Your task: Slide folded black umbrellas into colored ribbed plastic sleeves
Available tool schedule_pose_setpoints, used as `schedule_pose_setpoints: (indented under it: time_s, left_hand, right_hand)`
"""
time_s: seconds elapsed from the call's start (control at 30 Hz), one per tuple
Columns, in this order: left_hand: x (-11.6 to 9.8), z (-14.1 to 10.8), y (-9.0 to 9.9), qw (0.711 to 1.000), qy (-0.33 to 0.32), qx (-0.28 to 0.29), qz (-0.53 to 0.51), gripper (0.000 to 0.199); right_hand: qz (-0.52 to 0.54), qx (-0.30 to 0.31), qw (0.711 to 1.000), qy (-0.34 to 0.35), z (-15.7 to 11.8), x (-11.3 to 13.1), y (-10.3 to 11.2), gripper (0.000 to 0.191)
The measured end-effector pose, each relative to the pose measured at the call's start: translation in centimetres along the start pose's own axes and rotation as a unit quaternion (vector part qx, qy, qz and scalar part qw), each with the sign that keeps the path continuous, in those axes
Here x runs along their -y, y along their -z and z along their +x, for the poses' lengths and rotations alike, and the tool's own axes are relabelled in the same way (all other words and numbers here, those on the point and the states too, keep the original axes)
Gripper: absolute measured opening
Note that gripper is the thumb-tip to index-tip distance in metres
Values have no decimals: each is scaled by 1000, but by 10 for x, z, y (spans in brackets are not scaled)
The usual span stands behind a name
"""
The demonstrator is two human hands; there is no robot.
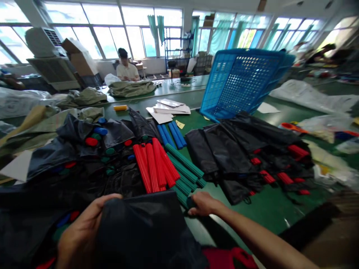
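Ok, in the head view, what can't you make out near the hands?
All in the head view:
Left hand: palm hidden by the black fabric.
Green rods: near ends hidden by the right hand.
Red item: cut off by the bottom edge, kind unclear.

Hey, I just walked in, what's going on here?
A person's left hand is gripping a sheet of black fabric, while their right hand is at the near end of some green ribbed rods. Beside those lie red ribbed rods and blue ribbed rods on a green workbench. More black fabric lies bunched to the right, with a blue plastic crate tilted behind it. Another person sits farther back.
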State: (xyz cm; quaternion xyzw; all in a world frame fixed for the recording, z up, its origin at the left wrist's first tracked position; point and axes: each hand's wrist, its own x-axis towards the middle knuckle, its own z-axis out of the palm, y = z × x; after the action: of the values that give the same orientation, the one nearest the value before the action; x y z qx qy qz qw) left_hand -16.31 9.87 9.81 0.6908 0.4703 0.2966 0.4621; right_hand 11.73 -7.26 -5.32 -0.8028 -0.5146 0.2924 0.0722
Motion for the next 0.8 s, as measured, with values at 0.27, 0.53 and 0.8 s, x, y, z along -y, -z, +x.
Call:
schedule_pose_setpoints:
  time_s: [0.27, 0.53, 0.8]
  left_hand:
    - [-32, 54, -41, 972, 110, 84, -188, 24]
    - [-22, 93, -74, 934, 134, 10, -332, 20]
    - [-17, 97, -77, 964, 117, 18, -238, 21]
  right_hand:
    - [439, -31, 869, 225, -36, 45, 74, 88]
    - [221, -213, 921, 242, -38, 102, 8, 130]
    - [368, -247, 885, 145, -3, 129, 31, 30]
